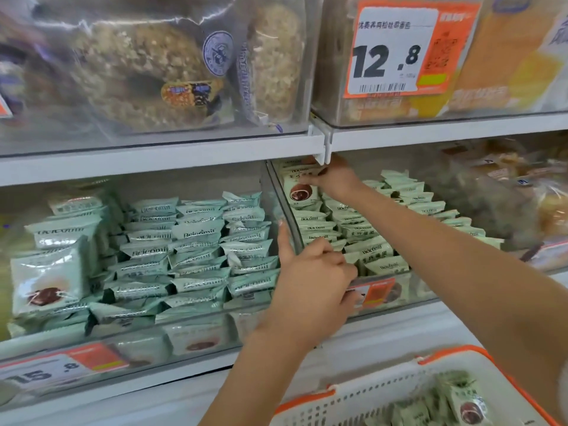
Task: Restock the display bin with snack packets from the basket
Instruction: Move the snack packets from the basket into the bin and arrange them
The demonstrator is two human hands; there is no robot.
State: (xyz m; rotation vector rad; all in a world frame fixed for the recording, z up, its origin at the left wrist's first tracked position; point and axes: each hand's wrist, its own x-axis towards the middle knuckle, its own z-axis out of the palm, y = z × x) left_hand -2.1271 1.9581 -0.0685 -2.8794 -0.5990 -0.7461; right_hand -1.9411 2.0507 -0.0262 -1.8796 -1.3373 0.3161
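**Both hands in the display bin**

The right hand [330,179] reaches deep into the display bin [390,298], pinching an upright snack packet [299,187] at the back. The left hand [310,272] rests on the bin's front corner, index finger extended, remaining fingers curled over front packets. The basket [399,392] sits below.

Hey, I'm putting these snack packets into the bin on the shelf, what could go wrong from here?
1. The right hand pinches an upright packet at the back of the bin, just under the shelf edge; it may catch or tip forward.
2. The left hand rests at the front rows; moving it may topple those standing packets.
3. The basket still holds packets, and the bin looks nearly full.
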